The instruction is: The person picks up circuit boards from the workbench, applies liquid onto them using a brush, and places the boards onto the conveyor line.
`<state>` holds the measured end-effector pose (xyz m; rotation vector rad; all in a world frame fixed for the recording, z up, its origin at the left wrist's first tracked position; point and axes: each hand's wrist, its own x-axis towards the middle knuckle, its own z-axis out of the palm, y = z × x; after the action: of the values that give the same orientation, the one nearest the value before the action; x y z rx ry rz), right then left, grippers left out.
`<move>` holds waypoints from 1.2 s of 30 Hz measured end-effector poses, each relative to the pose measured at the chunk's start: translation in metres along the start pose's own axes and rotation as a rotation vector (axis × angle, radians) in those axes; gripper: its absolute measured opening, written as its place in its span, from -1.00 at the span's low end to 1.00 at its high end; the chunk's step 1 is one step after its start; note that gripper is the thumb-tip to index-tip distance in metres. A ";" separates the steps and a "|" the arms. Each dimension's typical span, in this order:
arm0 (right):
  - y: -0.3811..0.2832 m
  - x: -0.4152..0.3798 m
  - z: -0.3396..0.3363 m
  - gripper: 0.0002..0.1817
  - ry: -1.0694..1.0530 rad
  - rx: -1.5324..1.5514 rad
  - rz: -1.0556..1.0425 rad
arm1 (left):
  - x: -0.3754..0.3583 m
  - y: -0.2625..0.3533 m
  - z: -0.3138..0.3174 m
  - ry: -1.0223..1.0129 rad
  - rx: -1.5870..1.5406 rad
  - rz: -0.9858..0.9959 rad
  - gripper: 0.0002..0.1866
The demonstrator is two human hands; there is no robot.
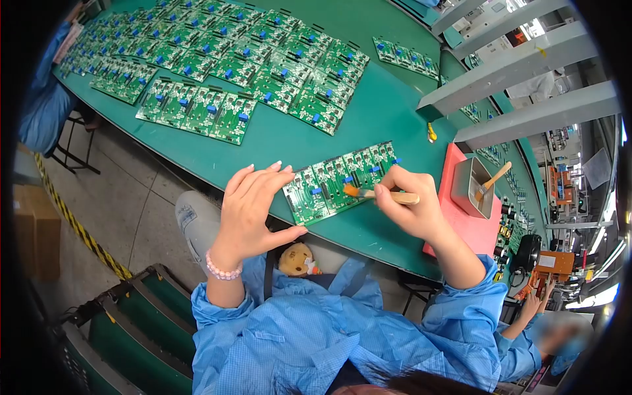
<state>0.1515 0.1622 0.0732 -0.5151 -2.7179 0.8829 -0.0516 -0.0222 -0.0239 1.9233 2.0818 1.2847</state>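
Note:
A green circuit board panel [332, 192] with several blue components lies near the table's front edge. My left hand [249, 209] spans its left end, the thumb at the lower corner and the fingertips at the upper one. In my right hand [413, 201] is a small brush [397, 197] with a wooden handle, pinched between thumb and fingers. Its orange bristles point left and are over the middle of the panel. To the right, a metal tin [471, 187] with another wooden-handled brush [495, 176] leaning in it stands on a red mat [453, 214].
Many circuit board panels [217, 49] cover the far left of the green table [388, 108]. Grey metal posts [507, 71] rise at the right, near a small yellow object [432, 133]. A black-and-yellow striped line [79, 220] crosses the floor. Another person [520, 349] works at lower right.

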 end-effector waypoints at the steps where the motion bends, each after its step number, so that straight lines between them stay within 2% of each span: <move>1: 0.001 -0.001 -0.002 -0.82 -0.001 -0.001 -0.002 | 0.000 0.000 0.000 0.002 0.001 -0.001 -0.20; 3: 0.005 -0.002 -0.006 -0.82 0.012 0.126 0.112 | 0.000 0.000 0.000 -0.001 -0.001 0.000 -0.21; 4: 0.007 0.000 -0.006 -0.82 0.010 0.125 0.110 | 0.000 0.000 0.000 0.001 -0.002 -0.002 -0.21; 6: 0.011 0.007 -0.008 -0.82 -0.008 0.316 0.063 | 0.000 0.000 0.000 0.001 -0.007 0.000 -0.21; 7: 0.012 0.011 -0.009 -0.82 -0.085 0.405 0.092 | -0.001 0.000 0.000 0.001 -0.007 -0.002 -0.21; 10: 0.015 0.017 -0.005 -0.80 -0.175 0.410 0.071 | 0.000 0.000 -0.001 0.008 -0.005 -0.001 -0.22; 14: 0.013 0.021 -0.003 -0.78 -0.208 0.455 0.104 | 0.000 0.001 -0.003 -0.010 0.017 0.003 -0.26; 20: 0.020 0.019 -0.009 -0.76 -0.223 0.359 0.165 | 0.000 0.001 -0.002 -0.014 0.014 0.004 -0.27; 24: 0.028 0.012 -0.019 -0.76 -0.198 0.343 0.198 | 0.001 0.001 -0.003 -0.013 0.012 0.003 -0.27; 28: 0.011 0.005 -0.021 -0.78 -0.047 0.526 0.226 | 0.001 0.002 -0.002 -0.014 0.014 -0.004 -0.28; 30: -0.007 0.008 -0.015 -0.77 -0.009 0.451 0.022 | 0.001 0.002 -0.002 -0.001 0.019 -0.003 -0.27; 31: -0.011 0.011 -0.013 -0.77 -0.067 0.354 -0.119 | 0.000 0.002 -0.002 -0.001 0.024 -0.009 -0.27; 32: -0.018 0.012 -0.004 -0.83 -0.051 0.340 -0.112 | 0.000 0.002 -0.002 -0.001 0.022 -0.006 -0.26; 34: -0.023 0.019 0.011 -0.87 -0.030 0.123 -0.295 | 0.000 0.002 -0.002 -0.001 0.024 -0.006 -0.26; 36: -0.026 0.022 0.025 -0.88 0.000 0.138 -0.288 | 0.000 0.002 -0.002 0.004 0.016 0.000 -0.25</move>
<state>0.1165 0.1387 0.0715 -0.0922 -2.6159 0.9782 -0.0511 -0.0239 -0.0212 1.9289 2.1006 1.2769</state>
